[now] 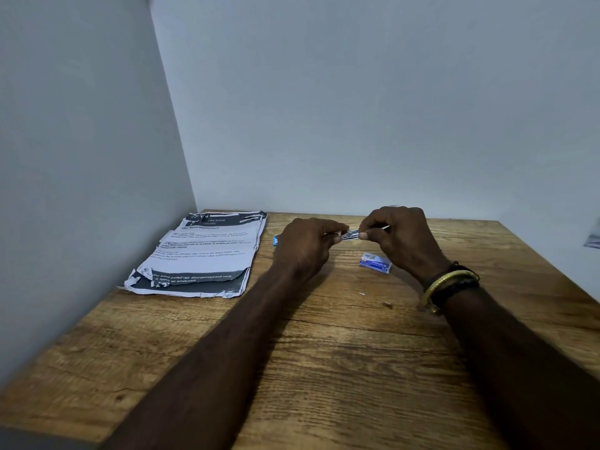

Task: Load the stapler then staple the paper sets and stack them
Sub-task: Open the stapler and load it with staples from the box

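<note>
Above the back of the wooden table [324, 368], my left hand [305, 245] and my right hand [399, 238] pinch a small shiny metal strip of staples [350, 235] between their fingertips, one hand at each end. A thin metal piece sticks out past my right fingers. Something small and blue [276, 240], mostly hidden behind my left hand, lies on the table; I cannot tell whether it is the stapler. A blue and white staple box [376, 263] lies just under my right hand. A pile of printed paper sheets [201, 254] with torn edges rests at the back left.
White walls close off the table at the left and the back. A loose staple [361, 292] and a small scrap [387, 305] lie near my right wrist, which wears bangles. A blurred pale object [592, 240] shows at the right edge.
</note>
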`<state>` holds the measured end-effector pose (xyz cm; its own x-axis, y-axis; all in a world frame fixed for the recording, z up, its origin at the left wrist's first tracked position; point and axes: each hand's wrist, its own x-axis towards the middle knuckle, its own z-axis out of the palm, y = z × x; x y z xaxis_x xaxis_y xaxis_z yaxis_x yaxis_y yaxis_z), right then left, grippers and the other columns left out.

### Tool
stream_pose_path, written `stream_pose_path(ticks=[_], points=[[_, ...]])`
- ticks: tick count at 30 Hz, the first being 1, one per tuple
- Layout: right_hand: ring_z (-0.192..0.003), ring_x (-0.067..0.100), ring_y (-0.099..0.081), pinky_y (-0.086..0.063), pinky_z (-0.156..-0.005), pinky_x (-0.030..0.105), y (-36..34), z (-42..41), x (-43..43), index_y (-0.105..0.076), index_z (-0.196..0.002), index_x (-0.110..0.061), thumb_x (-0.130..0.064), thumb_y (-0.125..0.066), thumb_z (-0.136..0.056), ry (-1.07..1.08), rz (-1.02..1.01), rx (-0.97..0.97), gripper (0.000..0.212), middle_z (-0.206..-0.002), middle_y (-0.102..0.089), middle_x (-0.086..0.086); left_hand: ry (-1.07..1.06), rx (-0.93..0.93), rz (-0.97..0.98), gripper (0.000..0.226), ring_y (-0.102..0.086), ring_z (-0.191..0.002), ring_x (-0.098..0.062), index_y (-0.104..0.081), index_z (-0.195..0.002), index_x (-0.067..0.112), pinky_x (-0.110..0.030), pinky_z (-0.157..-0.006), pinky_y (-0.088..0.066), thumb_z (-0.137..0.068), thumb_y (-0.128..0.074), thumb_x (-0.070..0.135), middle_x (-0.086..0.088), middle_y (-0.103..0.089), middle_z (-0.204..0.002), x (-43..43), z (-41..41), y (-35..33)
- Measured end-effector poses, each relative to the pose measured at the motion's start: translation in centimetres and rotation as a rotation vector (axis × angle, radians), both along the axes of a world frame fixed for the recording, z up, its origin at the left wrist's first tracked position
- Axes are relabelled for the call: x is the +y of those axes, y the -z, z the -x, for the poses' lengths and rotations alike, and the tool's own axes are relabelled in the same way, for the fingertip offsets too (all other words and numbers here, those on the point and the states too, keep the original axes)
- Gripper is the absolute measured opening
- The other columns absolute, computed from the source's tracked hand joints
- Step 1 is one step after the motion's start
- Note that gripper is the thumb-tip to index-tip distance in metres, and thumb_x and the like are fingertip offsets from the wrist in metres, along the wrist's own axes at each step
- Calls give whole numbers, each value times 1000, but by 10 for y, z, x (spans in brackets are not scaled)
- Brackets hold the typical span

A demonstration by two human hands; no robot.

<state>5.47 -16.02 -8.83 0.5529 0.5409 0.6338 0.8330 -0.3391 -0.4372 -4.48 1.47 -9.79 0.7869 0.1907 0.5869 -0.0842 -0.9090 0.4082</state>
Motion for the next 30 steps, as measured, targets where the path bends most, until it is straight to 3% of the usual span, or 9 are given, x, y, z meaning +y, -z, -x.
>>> stream_pose_path(ticks=[10, 17, 20, 24, 30], points=[[-79, 16, -68, -49, -78, 30, 3, -2, 1, -82, -82, -11, -8, -82, -81, 16, -6, 9, 3, -79, -77, 0, 10, -7, -104, 26, -72, -92, -27, -79, -113, 31, -38, -73, -55, -93, -66, 19, -1, -81, -103, 1, 0, 0], [-77, 11, -66, -48, -78, 26, 2, 0, 0, -82, -83, -12, -10, -83, -81, 36, -1, 4, 3, -79, -78, 0, 34, 0, -101, 25, -72, -93, -25, -80, -111, 31, -40, -76, -56, -93, -66, 18, 1, -81, -104, 3, -3, 3], [-78, 11, -69, -51, -77, 23, 2, -1, 0, -80, -88, -13, -9, -84, -80, 40, -21, 47, 10, -81, -78, -1, 58, 39, -9, 23, -70, -91, -20, -78, -110, 30, -37, -79, -54, -94, -63, 23, 3, -80, -102, 4, -2, 2], [-87, 9, -73, -53, -81, 15, 1, -2, 0, -75, -100, -12, -3, -83, -79, 22, -75, 115, 24, -89, -78, 1, 121, 98, 212, 22, -66, -77, -15, -66, -114, 23, -27, -70, -45, -93, -62, 16, 0, -78, -92, 2, -4, 0], [-90, 15, -74, -58, -88, 31, 6, -1, 3, -78, -99, -13, -2, -79, -84, 17, -89, 119, 19, -91, -79, 3, 201, 238, 566, 29, -70, -76, -16, -73, -119, 8, -32, -77, -57, -92, -65, 3, -12, -77, -88, 6, -3, -6]])
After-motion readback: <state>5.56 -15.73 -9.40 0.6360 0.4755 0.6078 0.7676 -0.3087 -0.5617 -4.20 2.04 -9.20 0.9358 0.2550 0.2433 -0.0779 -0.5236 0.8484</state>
